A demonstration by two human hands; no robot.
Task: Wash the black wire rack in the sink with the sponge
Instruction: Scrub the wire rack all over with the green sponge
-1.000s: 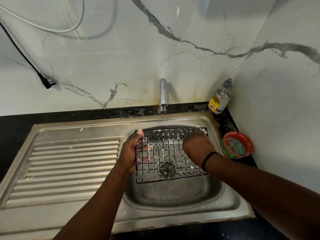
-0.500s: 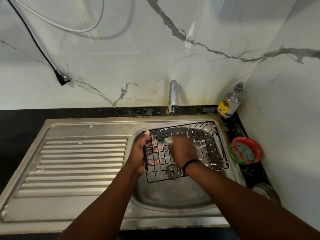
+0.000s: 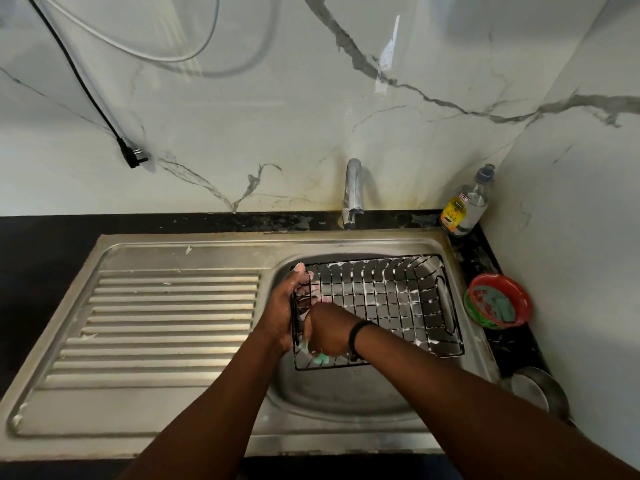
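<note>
Black wire rack point(image 3: 381, 303) sits soapy over sink point(image 3: 346, 393) basin, left hand point(image 3: 282, 313) clamping its left edge, right hand point(image 3: 329, 332) gripping green sponge point(image 3: 320, 357) against near-left corner.

Rack point(image 3: 388, 303) in sink point(image 3: 180, 403), tap point(image 3: 352, 192) behind, bowl point(image 3: 498, 301) right.

My right hand point(image 3: 327, 332) hides most of the sponge point(image 3: 320, 357); only its tip shows at six o'clock.
</note>
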